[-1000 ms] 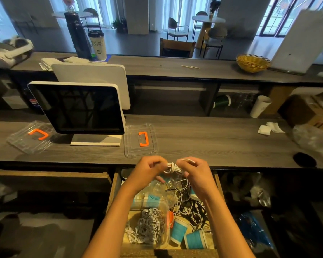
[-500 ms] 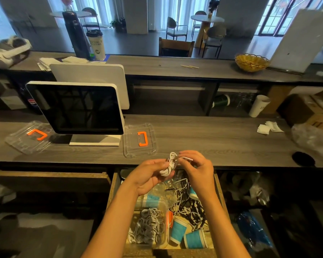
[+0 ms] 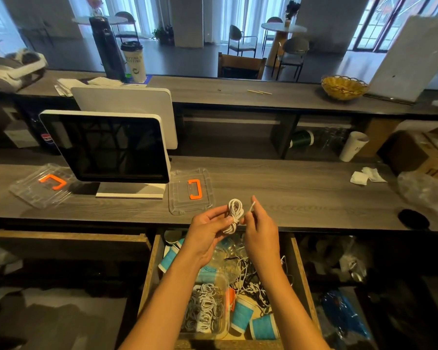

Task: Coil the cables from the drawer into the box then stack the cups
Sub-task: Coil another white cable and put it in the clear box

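A small white cable coil (image 3: 234, 215) is held upright over the counter's front edge. My left hand (image 3: 208, 232) pinches its middle from the left. My right hand (image 3: 259, 227) holds the cable's loose end, which sticks up between the fingers. Below, the open wooden drawer (image 3: 297, 269) holds a clear plastic box (image 3: 223, 306) with several coiled cables inside, a tangle of white and black cables (image 3: 248, 274), and blue paper cups (image 3: 242, 315) lying on their sides.
Two clear lids with orange handles (image 3: 191, 189) (image 3: 42, 185) lie on the grey counter (image 3: 301, 198), either side of a screen on a stand (image 3: 106, 147). White tissues (image 3: 367, 174) and a plastic bag (image 3: 427, 193) sit at the right. A wicker basket (image 3: 344, 87) rests on the upper shelf.
Both hands have lifted the white coil up from above the drawer to over the counter edge. The right hand now pulls the loose end out to the right of the coil.
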{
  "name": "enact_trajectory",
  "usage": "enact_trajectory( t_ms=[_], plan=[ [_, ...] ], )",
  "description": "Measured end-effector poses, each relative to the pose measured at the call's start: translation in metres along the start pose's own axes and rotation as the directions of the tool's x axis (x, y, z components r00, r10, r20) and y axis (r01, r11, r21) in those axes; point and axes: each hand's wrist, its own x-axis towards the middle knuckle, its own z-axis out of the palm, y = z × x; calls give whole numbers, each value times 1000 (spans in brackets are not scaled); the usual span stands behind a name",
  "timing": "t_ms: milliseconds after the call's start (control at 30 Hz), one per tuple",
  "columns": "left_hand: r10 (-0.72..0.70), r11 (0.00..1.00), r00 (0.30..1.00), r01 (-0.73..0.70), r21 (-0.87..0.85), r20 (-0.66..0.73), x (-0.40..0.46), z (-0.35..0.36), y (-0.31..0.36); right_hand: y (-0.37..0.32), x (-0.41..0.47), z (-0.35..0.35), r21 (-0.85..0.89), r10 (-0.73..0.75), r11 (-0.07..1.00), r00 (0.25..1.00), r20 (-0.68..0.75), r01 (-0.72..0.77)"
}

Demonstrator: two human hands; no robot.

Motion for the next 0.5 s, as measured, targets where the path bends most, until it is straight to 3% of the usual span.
enact_trajectory(
  t_ms=[100, 200, 333, 500],
  plan=[
    [4, 1000, 1000, -4, -1, -6, -1, 3, -1, 1, -1, 1, -227, -157, 963, 987, -29, 146],
    [22, 999, 1000, -22, 24, -3, -3, 6, -2, -3, -2, -4, -324, -234, 926, 969, -84, 196],
    [50, 999, 999, -49, 20, -18, -2, 2, 1, -8, -3, -14, -283, -256, 939, 946, -201, 194],
    [76, 997, 997, -76, 25, -11, -2, 1, 2, -6, -2, -16, -270, -260, 938, 956, -133, 218]
  ],
)
